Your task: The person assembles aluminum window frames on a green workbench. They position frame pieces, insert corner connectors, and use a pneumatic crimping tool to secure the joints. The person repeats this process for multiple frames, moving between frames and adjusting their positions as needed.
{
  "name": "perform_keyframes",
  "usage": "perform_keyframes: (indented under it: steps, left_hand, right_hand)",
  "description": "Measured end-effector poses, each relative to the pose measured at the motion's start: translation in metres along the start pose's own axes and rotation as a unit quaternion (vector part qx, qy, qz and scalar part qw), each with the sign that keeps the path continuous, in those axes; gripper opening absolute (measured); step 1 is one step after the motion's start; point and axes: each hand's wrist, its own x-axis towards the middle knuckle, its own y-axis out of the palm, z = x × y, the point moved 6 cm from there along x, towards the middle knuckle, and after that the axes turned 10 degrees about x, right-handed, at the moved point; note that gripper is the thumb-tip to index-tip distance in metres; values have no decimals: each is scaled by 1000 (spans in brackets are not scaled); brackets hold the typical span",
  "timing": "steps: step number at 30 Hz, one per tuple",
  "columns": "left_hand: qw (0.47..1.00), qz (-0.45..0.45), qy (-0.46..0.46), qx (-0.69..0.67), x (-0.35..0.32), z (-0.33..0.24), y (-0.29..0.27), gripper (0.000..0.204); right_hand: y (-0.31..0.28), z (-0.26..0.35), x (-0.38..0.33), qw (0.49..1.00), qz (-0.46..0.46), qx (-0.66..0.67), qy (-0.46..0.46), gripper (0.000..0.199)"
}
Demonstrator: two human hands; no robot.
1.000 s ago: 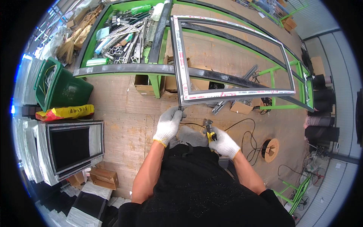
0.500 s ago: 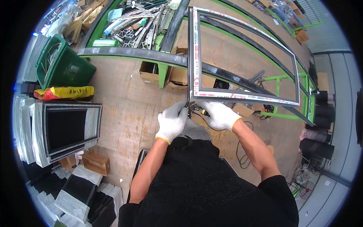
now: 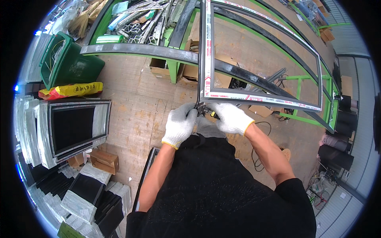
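Two closed grips, the left grip (image 3: 181,123) and the right grip (image 3: 231,119), sit side by side at the near-left corner of a taped window frame (image 3: 262,99).
Gloved thumb and fingers of the left grip pinch a thin black strip (image 3: 198,93), which runs up from them along the frame's left edge. The right grip is wrapped round a hand tool (image 3: 201,108) with some yellow showing; its dark head is at the left fingertips, and how far it opens cannot be told. Beyond both grips, the frame stretches rightward over the bars of a green tabletop (image 3: 139,49). Well left of the left grip stands a green bin (image 3: 77,63).
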Motion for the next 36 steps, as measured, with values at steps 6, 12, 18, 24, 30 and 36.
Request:
perform_keyframes:
  steps: [6,12,18,24,30,36]
  left_hand:
    - [1000,15,-11,-6,2,-3,-4,30]
    - [998,48,-11,-38,4,1,-2,35]
    - [981,136,-51,-128,18,11,3,33]
    - [995,0,64,72,16,-3,8,25]
    - [999,0,31,-12,-2,10,9,26]
    - [993,-42,-100,-52,-33,-1,24,30]
  right_hand:
    - [2,1,1,1000,7,0,17,62]
    - [5,-1,2,995,19,-51,83,52]
    - [13,5,7,996,-8,59,66,29]
    - [7,12,-22,944,136,187,235,25]
    - [-70,38,-38,998,9,64,26,47]
    - [-140,2,-26,993,-87,-80,-9,39]
